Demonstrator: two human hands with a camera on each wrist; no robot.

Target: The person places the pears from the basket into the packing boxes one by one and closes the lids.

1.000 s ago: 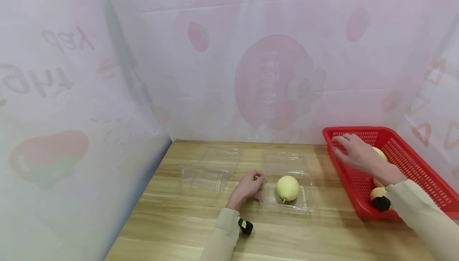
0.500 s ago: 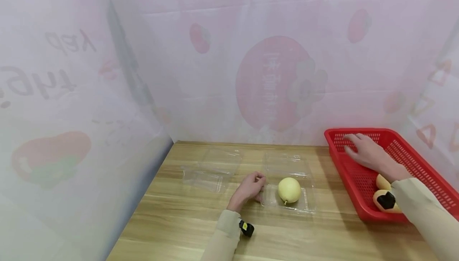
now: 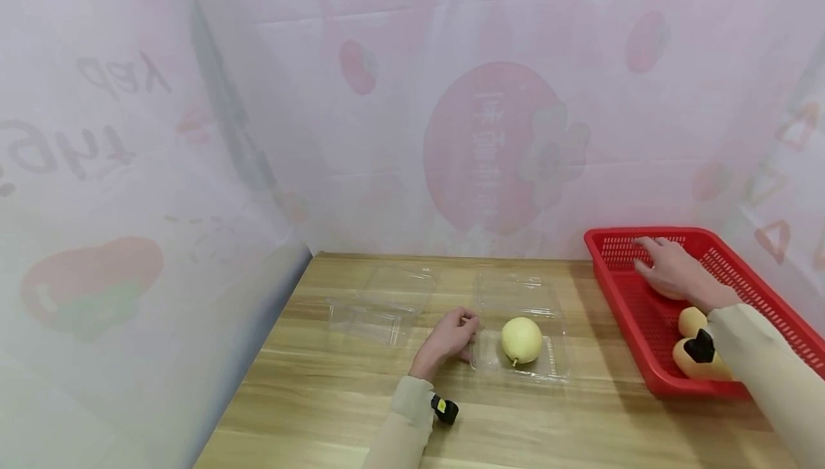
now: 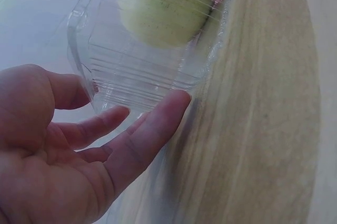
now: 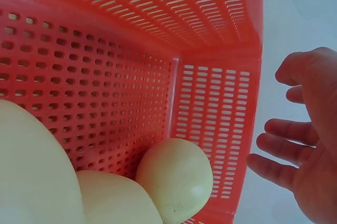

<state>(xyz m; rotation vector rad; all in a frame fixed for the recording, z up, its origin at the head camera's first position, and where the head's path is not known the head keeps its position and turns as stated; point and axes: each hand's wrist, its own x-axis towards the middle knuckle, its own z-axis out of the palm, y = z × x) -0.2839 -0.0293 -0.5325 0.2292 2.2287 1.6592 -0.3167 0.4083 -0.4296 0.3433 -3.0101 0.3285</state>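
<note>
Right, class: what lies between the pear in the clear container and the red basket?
In the head view, between the pear and the red basket come the right side of the clear container, then bare wooden table.

Reversed letters (image 3: 69, 154), pale characters (image 3: 488, 154) on sheeting (image 3: 387, 225), none clearly legible

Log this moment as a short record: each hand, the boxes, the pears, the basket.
left hand: touching the left edge of the box
right hand: above the basket, fingers spread, gripping nothing
box: clear, open, holding one pear
second box: clear, open, left of the first
basket: red, perforated
other pears: at least three, in the basket
</note>
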